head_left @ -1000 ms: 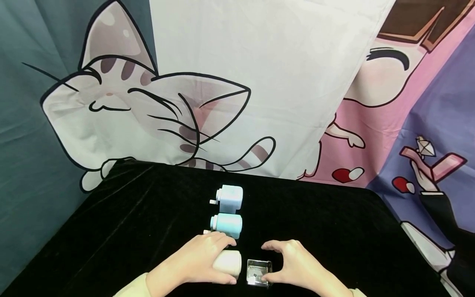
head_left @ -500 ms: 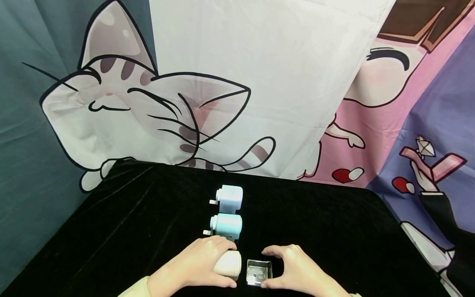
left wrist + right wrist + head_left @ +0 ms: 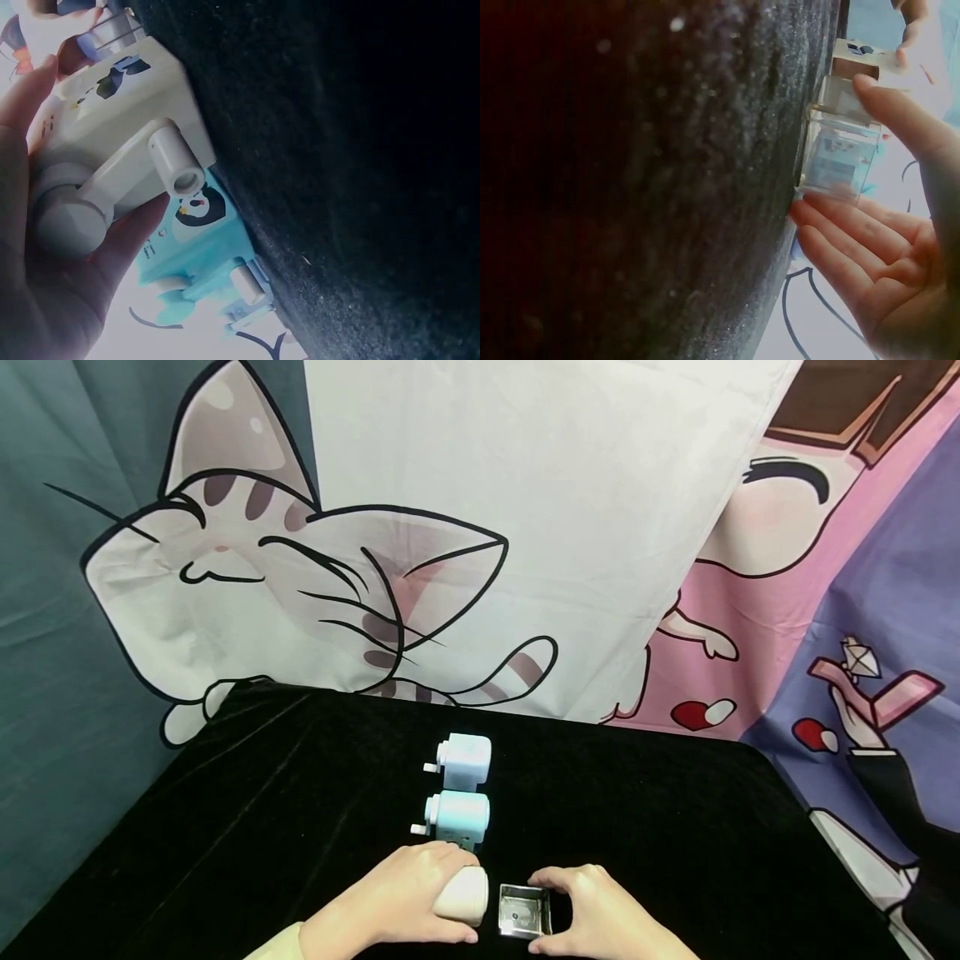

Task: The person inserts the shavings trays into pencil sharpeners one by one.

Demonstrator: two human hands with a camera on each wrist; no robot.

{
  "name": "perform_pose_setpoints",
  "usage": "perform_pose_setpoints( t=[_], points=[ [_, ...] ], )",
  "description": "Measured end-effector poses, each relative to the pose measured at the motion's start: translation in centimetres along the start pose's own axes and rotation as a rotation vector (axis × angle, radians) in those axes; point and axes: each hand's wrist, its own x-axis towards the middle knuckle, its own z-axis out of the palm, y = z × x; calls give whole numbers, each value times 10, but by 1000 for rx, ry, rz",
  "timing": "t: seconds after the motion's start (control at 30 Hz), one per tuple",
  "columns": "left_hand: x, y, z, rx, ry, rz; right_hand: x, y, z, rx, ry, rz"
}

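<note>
My left hand (image 3: pixel 416 893) grips a cream-white crank pencil sharpener (image 3: pixel 463 896), its fingers on the far side and thumb on the near side. In the left wrist view, the sharpener's crank handle (image 3: pixel 176 161) and a penguin picture face the camera. My right hand (image 3: pixel 600 914) spreads around a small clear plastic drawer (image 3: pixel 522 910) just right of that sharpener. Its fingers lie along one side of the drawer (image 3: pixel 840 157) in the right wrist view, and the thumb is at the other. Whether both sides are touched I cannot tell.
Beyond my left hand stands a turquoise crank sharpener (image 3: pixel 459 812), with a pale blue one (image 3: pixel 468 758) behind it, both cranks pointing left. Everything rests on a black velvet cloth (image 3: pixel 660 810). A printed curtain (image 3: pixel 585 568) hangs behind the cloth's back edge.
Both hands have shifted slightly toward me. The right thumb has gone from over the drawer to its near side, and the hand is spread wider. The sharpeners and the drawer have stayed put.
</note>
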Motion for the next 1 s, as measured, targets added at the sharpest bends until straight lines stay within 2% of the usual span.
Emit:
perform_pose_setpoints(
  t=[0.27, 0.57, 1.0],
  points=[
    [0, -1, 1, -5, 2, 9, 0, 1, 2, 11, 21, -49],
    [1, -1, 2, -18, 11, 16, 1, 1, 5, -37, 86, -129],
    [2, -1, 2, -9, 2, 25, 4, -3, 8, -94, 116, -143]
  ],
)
